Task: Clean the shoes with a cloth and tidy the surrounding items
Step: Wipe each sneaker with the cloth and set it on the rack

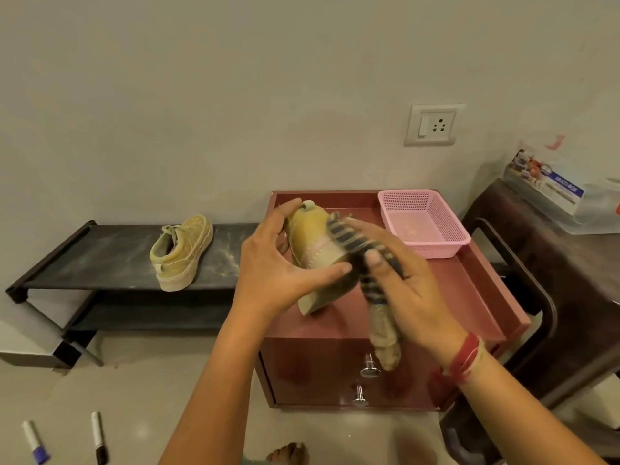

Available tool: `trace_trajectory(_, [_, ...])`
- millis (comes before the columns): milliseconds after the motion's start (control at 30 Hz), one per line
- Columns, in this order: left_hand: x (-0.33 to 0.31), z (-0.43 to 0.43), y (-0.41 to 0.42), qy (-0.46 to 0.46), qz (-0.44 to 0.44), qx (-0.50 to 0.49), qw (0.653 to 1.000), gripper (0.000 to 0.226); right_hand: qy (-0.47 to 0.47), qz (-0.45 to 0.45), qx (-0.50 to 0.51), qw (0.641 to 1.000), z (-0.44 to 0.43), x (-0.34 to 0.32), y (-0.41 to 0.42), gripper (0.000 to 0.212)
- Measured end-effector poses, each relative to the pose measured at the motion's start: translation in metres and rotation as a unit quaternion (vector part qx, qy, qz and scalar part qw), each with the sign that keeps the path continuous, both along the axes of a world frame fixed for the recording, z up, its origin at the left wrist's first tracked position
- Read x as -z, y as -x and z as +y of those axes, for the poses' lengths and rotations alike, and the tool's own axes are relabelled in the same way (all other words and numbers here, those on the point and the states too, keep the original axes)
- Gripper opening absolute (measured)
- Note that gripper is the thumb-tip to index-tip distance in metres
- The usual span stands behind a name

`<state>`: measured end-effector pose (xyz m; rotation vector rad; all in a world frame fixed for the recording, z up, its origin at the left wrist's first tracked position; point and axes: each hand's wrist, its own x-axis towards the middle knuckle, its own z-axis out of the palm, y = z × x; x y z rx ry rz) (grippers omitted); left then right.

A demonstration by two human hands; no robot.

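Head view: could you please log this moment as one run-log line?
left hand holds shoe | right hand presses striped cloth to it | second shoe on rack

The striped cloth is looking soft against the matt shoe. The cabinet is gleaming glossy, its metal knobs shining; the basket is showing perforated plastic.
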<state>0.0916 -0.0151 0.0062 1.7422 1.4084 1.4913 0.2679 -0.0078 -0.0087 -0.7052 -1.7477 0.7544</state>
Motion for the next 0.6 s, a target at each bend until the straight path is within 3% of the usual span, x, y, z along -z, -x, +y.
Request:
trace_trajectory(67, [0.000, -0.001, 0.003, -0.002, -0.003, 0.004, 1.000, 0.093, -0.065, -0.060, -0.008, 0.996, -0.003, 0.000, 0.008, 0.032])
trace_trajectory(233, [0.000, -0.005, 0.008, 0.006, 0.009, 0.001, 1.000, 0.099, 0.078, 0.050, -0.011, 0.996, 0.007, -0.003, 0.002, 0.018])
trace_trajectory(400, [0.002, -0.005, 0.020, 0.014, -0.014, 0.014, 1.000, 0.099, -0.055, -0.002, -0.035, 0.998, -0.009, 0.005, 0.020, 0.029])
trace_trajectory(500, [0.003, -0.007, 0.023, 0.020, -0.030, 0.003, 0.999, 0.098, -0.011, 0.039, -0.054, 0.998, -0.003, 0.010, 0.023, 0.033])
trace_trajectory(600, [0.006, -0.007, 0.026, 0.023, -0.062, -0.009, 0.998, 0.096, 0.126, 0.106, -0.032, 0.986, 0.000, 0.016, 0.025, 0.027])
